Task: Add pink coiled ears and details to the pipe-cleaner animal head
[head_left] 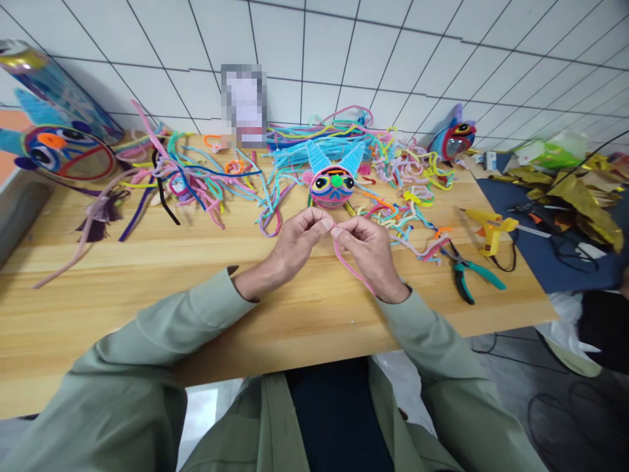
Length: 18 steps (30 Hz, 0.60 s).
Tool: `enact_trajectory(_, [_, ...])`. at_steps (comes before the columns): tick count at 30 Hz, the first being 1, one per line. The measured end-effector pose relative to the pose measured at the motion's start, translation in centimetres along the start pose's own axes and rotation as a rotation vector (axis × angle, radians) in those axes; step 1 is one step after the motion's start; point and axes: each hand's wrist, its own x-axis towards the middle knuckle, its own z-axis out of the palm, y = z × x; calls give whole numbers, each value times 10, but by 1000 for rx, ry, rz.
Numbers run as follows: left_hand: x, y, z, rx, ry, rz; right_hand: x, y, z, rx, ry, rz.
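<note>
A pink pipe cleaner [351, 267] is pinched between my two hands at the middle of the table, its loose length hanging past my right wrist. My left hand [302, 239] has thumb and forefinger closed on its end. Right beside it, my right hand [363, 246] pinches the same strand, fingertips almost touching the left ones. Just behind the hands stands a small animal-like figure [333, 185] with light blue ears, black and yellow eyes and a green nose.
Coloured pipe cleaners [314, 147] lie heaped along the wall. Green-handled pliers [462, 272] and a yellow glue gun [491, 229] are at the right. A larger figure [69, 154] and a can [63, 85] stand at the left, another figure [453, 136] at the back right.
</note>
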Motion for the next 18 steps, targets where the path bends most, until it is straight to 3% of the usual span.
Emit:
enact_trajectory(4, [-11,-7,10,-142,65,-104,-2,5,6,17,27,-6])
enact_trajectory(9, [-15,-11,15,-170,103,-114,-2,4,6,7,54,-4])
enact_trajectory(11, [-8,-9,10,-91,42,-77,1,1,3,-19,54,10])
enact_trajectory(16, [18,-1,-16,226,-242,52,7,-4,-7,-74,-13,43])
enact_trajectory(18, [24,0,-24,325,-289,66,8,-4,-8,-87,-40,47])
